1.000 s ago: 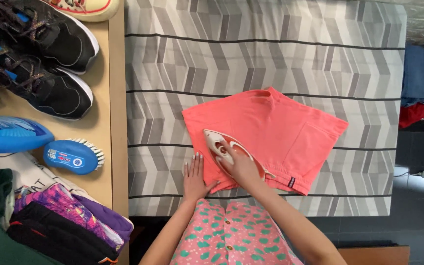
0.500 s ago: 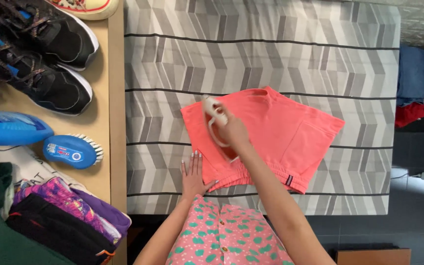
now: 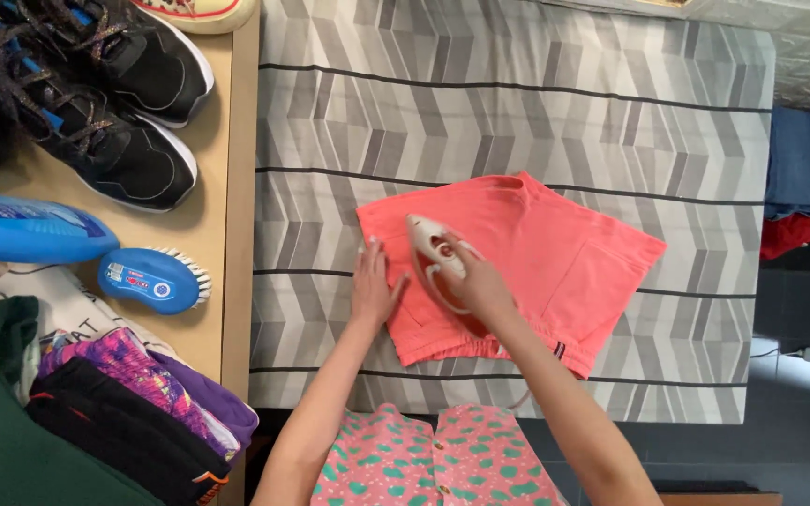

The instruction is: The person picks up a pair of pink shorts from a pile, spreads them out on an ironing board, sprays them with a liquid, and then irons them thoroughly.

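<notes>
Premises: a home, most likely a bedroom or laundry corner. Evidence follows. An iron (image 3: 438, 267) stands on coral shorts (image 3: 527, 262) spread over a padded surface with a grey chevron cover (image 3: 517, 94), serving as an ironing surface. Alongside is a wooden shelf (image 3: 227, 234) carrying black trainers (image 3: 96, 103), a blue bottle (image 3: 30, 230), a blue scrubbing brush (image 3: 154, 279) and folded clothes (image 3: 133, 394). More garments, blue and red (image 3: 803, 187), lie at the right edge; whether on a chair or the floor cannot be determined.
</notes>
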